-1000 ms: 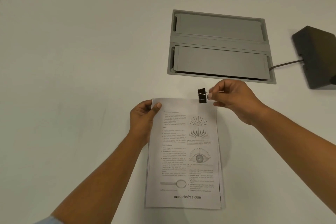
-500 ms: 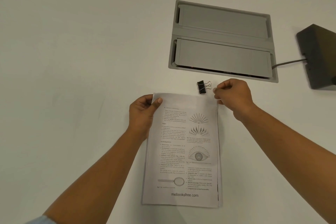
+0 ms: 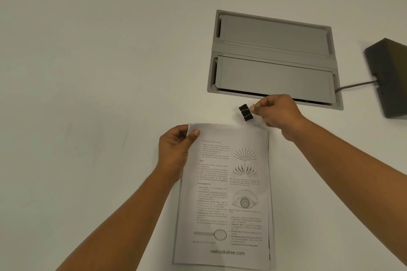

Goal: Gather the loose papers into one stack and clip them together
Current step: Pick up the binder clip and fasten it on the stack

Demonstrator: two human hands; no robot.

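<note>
Got right hand (image 3: 278, 114) pinching the binder clip (image 3: 246, 112) by its wire handles, at 1 o'clock off the paper stack (image 3: 229, 193) (left hand (image 3: 176, 152) gripping its 11 o'clock corner). Best to square edges, squeeze wide, seat fully over the top edge.

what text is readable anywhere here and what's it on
"mebooksfree.com": foot of the top sheet of the paper stack.
"Signs": heading in that sheet's left column.
"Investigations": heading lower in the same column.
Body text and figure captions on the sheet: too small and blurred to read.
No text shows on the binder clip, the grey desk hatch or the dark box.
</note>
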